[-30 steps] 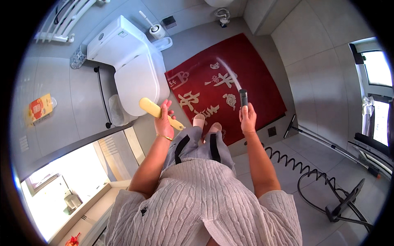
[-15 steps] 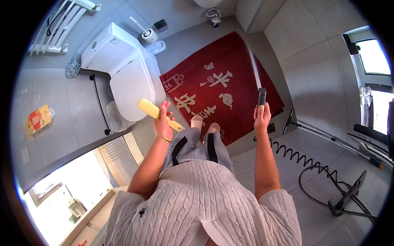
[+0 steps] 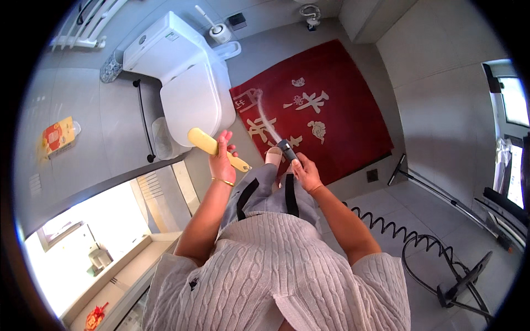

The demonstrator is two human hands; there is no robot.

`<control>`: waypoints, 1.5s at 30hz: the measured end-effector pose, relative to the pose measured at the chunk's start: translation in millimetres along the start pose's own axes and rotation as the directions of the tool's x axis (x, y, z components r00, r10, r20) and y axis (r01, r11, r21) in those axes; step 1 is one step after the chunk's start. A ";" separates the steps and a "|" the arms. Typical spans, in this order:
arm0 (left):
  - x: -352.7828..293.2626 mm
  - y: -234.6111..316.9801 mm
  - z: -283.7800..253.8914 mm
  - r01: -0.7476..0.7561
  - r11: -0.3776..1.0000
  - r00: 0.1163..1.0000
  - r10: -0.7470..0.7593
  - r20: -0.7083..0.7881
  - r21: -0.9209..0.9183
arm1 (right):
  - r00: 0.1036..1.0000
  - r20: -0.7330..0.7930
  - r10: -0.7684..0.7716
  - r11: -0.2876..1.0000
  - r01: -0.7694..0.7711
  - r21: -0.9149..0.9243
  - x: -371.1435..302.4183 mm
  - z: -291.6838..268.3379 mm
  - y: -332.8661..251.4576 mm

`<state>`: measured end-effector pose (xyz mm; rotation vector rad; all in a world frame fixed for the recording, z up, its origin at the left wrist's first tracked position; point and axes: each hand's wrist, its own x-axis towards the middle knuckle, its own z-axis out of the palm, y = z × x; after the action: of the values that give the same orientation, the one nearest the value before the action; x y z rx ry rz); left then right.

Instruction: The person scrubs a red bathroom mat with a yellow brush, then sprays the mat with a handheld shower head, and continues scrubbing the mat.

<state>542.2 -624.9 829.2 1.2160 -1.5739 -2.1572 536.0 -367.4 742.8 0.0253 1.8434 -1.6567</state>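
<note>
My left hand (image 3: pixel 222 161) is closed around a flat yellow brush (image 3: pixel 203 141) with a rounded head and a hole at its handle end. Its underside is turned away, so no bristles show. In my right hand (image 3: pixel 307 175) is a black spray nozzle (image 3: pixel 287 150), pointed ahead and to the left. A white jet of water (image 3: pixel 266 121) leaves it and strikes the left part of a red mat (image 3: pixel 359 110). Pale characters and cloud shapes decorate this mat, which lies on the grey floor beyond my slippers (image 3: pixel 274 155).
Left of the mat stands a white toilet (image 3: pixel 193 102), with a toilet brush (image 3: pixel 220 32) behind it. On the right floor lie a coiled black hose (image 3: pixel 381 222) and a long-handled squeegee (image 3: pixel 441 194). A floor drain (image 3: pixel 372 175) sits by the mat's near right corner.
My right hand has swung left and nearer my body with the spray nozzle. The jet has moved from the mat's far right side to its left part. My left hand keeps hold of the brush.
</note>
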 end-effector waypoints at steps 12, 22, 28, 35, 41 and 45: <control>-14.0 -15.8 -24.4 0.034 0.999 0.995 -0.036 -0.090 -0.013 | 0.997 0.015 -0.076 0.939 0.076 -0.334 1.2 3.1 9.6; -6.1 -9.2 -9.5 0.015 0.999 0.999 -0.017 -0.028 -0.048 | 0.987 -0.160 -0.019 0.968 -0.021 -0.248 -26.9 -28.9 1.7; -1.0 -10.4 -18.7 0.005 0.999 1.000 -0.006 -0.013 -0.050 | 0.941 -0.332 -0.064 0.964 -0.027 -0.264 -28.1 -44.4 11.4; -2.6 -7.0 -22.3 -0.009 0.999 1.000 0.009 -0.001 -0.051 | 0.864 -0.483 -0.142 0.955 -0.010 -0.298 -32.6 -84.2 18.0; -5.2 -2.1 -21.8 -0.045 0.998 0.999 0.046 0.020 -0.046 | 0.788 -0.581 -0.205 0.967 0.069 -0.247 -35.3 -107.9 3.4; -8.7 2.7 -19.0 -0.054 0.997 0.997 0.057 0.046 -0.054 | 0.724 -0.628 -0.286 0.935 0.066 -0.350 -42.0 -117.6 -5.4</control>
<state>560.6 -634.1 834.1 1.1005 -1.5397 -2.1932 514.4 -246.5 766.0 0.3755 2.7212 -1.5802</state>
